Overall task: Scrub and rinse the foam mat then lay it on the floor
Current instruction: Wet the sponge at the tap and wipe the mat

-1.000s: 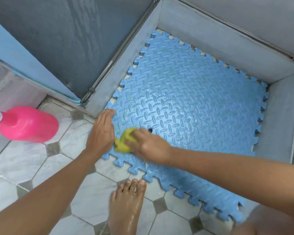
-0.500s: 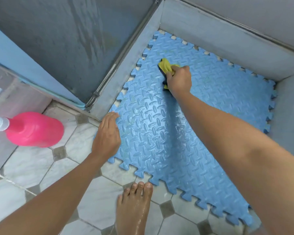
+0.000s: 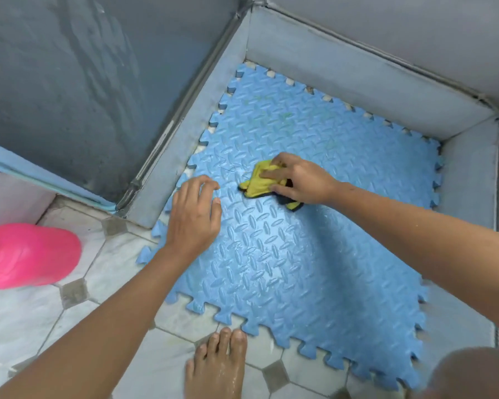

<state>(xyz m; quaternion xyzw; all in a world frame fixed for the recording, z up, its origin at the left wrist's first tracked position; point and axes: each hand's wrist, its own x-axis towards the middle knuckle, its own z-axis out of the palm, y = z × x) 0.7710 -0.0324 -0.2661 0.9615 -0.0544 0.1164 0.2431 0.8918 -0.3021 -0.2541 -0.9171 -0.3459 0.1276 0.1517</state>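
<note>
Foam mat (image 3: 300, 269), blue with a raised diamond tread and jigsaw-toothed edges, lies flat in a corner bay. Its surface looks wet and glossy.

The bay works like a shallow tray. A grey curb (image 3: 357, 87) runs along the far side, a second curb (image 3: 202, 116) along the left, and a grey wall (image 3: 470, 174) closes the right. The mat's far and left teeth sit just beside these curbs, with pale floor showing in the notches between them. The near part of the mat spills out of the bay onto the tiled floor (image 3: 26, 318).

A pink bottle (image 3: 29, 254) lies on the tiles well to the left of the mat. Its plastic is opaque, so what is inside cannot be told.

The hands are apart. The left hand (image 3: 195, 217) rests on the mat near its left edge, its fingers spread and lightly bent, holding nothing. The right hand (image 3: 303, 181) grips a bunched yellow cloth (image 3: 261, 182) with a dark underside and presses it onto the mat near the left-centre.

A bare foot (image 3: 216, 367) stands on the tiles with its toes just beside the mat's near edge. A knee (image 3: 473, 372) shows at the lower right. The widest bare stretch of mat lies between the two forearms and towards the near right corner.
</note>
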